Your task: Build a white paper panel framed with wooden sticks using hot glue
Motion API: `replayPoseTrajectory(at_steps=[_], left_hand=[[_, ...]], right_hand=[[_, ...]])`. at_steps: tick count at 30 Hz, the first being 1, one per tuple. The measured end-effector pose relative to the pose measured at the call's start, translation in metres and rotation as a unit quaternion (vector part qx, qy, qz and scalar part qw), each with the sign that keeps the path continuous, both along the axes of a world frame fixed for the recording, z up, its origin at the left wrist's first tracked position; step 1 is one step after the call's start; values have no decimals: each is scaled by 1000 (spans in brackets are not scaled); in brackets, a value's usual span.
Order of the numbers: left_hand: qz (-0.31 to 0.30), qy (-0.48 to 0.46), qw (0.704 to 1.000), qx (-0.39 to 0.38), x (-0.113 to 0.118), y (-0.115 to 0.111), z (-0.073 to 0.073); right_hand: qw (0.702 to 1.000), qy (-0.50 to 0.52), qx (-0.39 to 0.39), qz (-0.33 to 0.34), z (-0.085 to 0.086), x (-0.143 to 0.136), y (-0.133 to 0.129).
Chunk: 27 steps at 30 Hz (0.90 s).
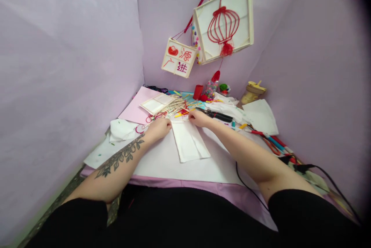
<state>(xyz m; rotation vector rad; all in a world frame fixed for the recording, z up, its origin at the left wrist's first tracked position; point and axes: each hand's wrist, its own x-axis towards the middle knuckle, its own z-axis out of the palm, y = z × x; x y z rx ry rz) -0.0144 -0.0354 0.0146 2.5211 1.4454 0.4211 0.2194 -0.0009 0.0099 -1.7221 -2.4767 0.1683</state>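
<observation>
A white rectangular piece, perhaps paper or cloth over a frame (189,141), lies on the white table surface in front of me. My left hand (164,126) is closed at its far left corner, fingers pinched together. At the far right corner my right hand (197,118) is closed too, its fingertips on the piece's far edge. A loose flap or crease runs down the right part of the piece. Just beyond both hands lies a pile of thin wooden sticks (177,105) with red cord and yellow bits.
Black-handled pliers (222,116) lie beside my right hand. Markers (276,143) and scissors are at the right. A small frame (156,103) rests on pink paper. A lantern picture (223,28) hangs on the back wall; a cup (252,92) stands back right.
</observation>
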Motion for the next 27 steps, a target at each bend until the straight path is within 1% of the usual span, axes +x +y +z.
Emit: replayPoseTrajectory(at_steps=[3,5,7,10,13,15,16,18,20,23,27], left_hand=[[-12,-1,1000,2,-1,2,-2],[-21,-1,1000,-1,-2,2,-2],[-28,-3,1000,-7,-2,1,-1],[-47,-9,999,-8,-1,-2,2],[-94,-12,995,-24,2,-4,2],[-127,-13,991,-36,5,-6,0],[-143,-15,989,-40,7,-7,-1],[-173,-22,984,-44,10,-9,-3],[-206,-32,977,-49,12,-11,-3],[-242,-37,967,-67,14,-16,-1],[-262,-22,959,-100,17,-20,0]], right_hand=[[1000,21,4,-18,12,3,-4],[999,34,5,-28,22,4,-14],[999,49,-2,-22,31,4,-34],[997,70,-24,22,36,4,-81],[994,82,-43,58,25,3,-130],[994,90,-40,46,12,3,-152],[995,92,-35,36,6,4,-159],[995,91,-22,20,-5,5,-166],[996,89,-8,16,-11,7,-166],[996,86,1,18,-13,10,-166],[997,72,5,26,-11,10,-170]])
